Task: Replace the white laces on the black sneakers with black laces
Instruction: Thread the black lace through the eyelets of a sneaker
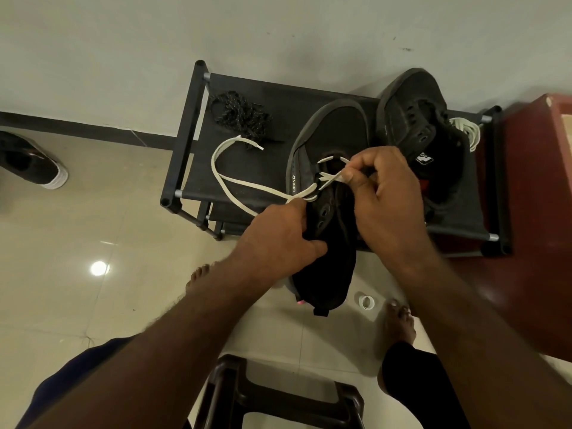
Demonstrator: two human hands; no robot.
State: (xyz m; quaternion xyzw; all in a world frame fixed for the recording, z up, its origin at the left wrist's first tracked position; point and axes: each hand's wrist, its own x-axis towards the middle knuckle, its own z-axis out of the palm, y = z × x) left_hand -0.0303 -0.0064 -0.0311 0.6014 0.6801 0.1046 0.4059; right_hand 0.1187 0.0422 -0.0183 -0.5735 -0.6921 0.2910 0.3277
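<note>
A black sneaker [328, 140] lies on the black fabric rack [235, 168], its heel hanging over the front edge. My left hand [278, 239] grips its side. My right hand [387, 193] pinches the white lace [229, 181] at the eyelets; the lace's loose end loops away to the left across the rack. A second black sneaker [414, 119] lies behind it with no lace in its eyelets, and a bundle of white lace [464, 128] rests to its right. A pile of black laces [241, 114] with light flecks sits at the rack's back left.
A dark red box [532, 212] stands against the rack's right side. Another dark shoe with a white sole [31, 162] lies on the tiled floor at far left. A dark stool [278, 394] is at the bottom, my bare feet on either side, and a small white ring [366, 301] on the floor.
</note>
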